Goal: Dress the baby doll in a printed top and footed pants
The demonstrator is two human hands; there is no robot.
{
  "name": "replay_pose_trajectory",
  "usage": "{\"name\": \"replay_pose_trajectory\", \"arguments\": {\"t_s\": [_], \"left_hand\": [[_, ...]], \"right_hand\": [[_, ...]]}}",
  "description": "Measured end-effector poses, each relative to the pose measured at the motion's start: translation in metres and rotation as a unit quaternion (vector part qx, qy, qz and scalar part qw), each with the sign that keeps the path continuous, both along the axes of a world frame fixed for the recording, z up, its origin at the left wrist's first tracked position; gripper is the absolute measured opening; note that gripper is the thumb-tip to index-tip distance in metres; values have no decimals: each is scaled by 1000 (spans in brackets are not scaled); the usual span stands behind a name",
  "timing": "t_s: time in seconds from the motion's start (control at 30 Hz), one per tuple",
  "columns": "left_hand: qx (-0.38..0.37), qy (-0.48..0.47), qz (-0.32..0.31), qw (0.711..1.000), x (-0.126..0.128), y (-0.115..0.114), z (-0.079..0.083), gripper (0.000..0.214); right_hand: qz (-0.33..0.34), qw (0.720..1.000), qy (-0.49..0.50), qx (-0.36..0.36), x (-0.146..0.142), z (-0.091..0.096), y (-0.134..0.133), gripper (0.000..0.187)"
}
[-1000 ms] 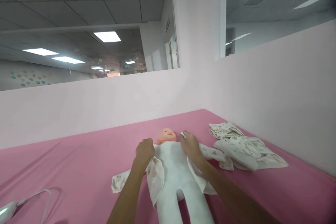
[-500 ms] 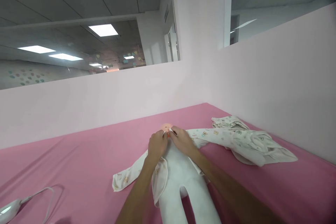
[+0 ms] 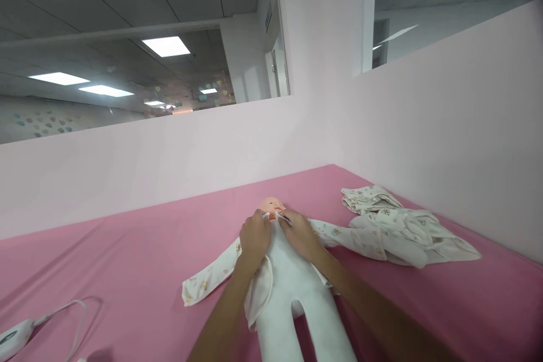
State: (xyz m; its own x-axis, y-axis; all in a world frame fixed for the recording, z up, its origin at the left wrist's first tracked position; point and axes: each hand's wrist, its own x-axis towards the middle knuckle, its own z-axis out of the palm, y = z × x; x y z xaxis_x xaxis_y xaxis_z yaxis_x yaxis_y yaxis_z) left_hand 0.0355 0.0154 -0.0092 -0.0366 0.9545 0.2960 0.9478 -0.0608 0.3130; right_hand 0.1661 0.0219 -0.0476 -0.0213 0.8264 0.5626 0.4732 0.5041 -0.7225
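A baby doll (image 3: 292, 288) with a white cloth body lies on its back, legs toward me, its head (image 3: 271, 205) partly in view beyond my hands. A white patterned baby shirt (image 3: 212, 278) is on its arms, hanging open at the front. My left hand (image 3: 255, 235) is closed on one side of the shirt's collar below the doll's chin. On the other side of the neck, my right hand (image 3: 299, 233) pinches the opposite collar edge. The fingertips are partly hidden by the hands.
On the pink mat (image 3: 139, 271), folded patterned baby clothes (image 3: 369, 198) and a crumpled garment (image 3: 416, 237) lie at the right. A white device with a cord (image 3: 19, 336) sits at the lower left. White walls (image 3: 169, 164) with windows border the back and right.
The right sleeve has dropped and shifted toward me. My right hand has moved slightly right and down, still at the collar, and more of the doll's face shows.
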Motion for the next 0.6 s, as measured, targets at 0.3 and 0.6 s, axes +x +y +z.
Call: {"name": "replay_pose_trajectory", "arguments": {"t_s": [0.3, 0.6], "left_hand": [[61, 85, 38, 994, 12, -7, 0, 28], [39, 44, -71, 996, 9, -5, -1, 27]], "right_hand": [[-14, 999, 28, 16, 5, -4, -5, 20], [-31, 999, 38, -8, 4, -4, -8, 24]]}}
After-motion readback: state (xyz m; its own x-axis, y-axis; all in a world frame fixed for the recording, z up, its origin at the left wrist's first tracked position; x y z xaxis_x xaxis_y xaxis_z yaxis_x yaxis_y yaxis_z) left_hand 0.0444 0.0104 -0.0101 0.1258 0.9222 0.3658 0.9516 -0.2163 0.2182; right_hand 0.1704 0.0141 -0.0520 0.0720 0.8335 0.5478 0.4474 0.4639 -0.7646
